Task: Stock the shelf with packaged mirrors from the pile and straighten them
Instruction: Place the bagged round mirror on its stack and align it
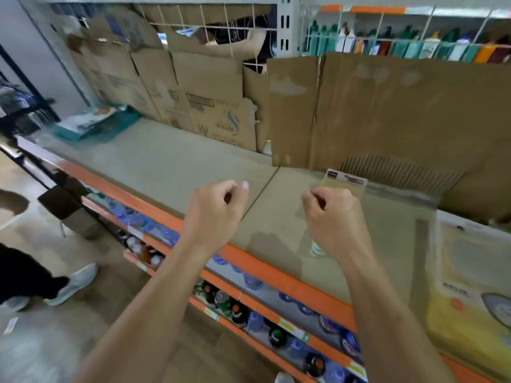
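Pinching the packaged mirror with right hand, left hand curled empty (beige shelf, cardboard behind).

No lettering can be read anywhere; blur smears all of it. There is dark print on the cardboard boxes at eleven o'clock. The header card of the packaged mirror sits toward two o'clock. The yellow box at four and the shelf-edge price tags at six are equally illegible.
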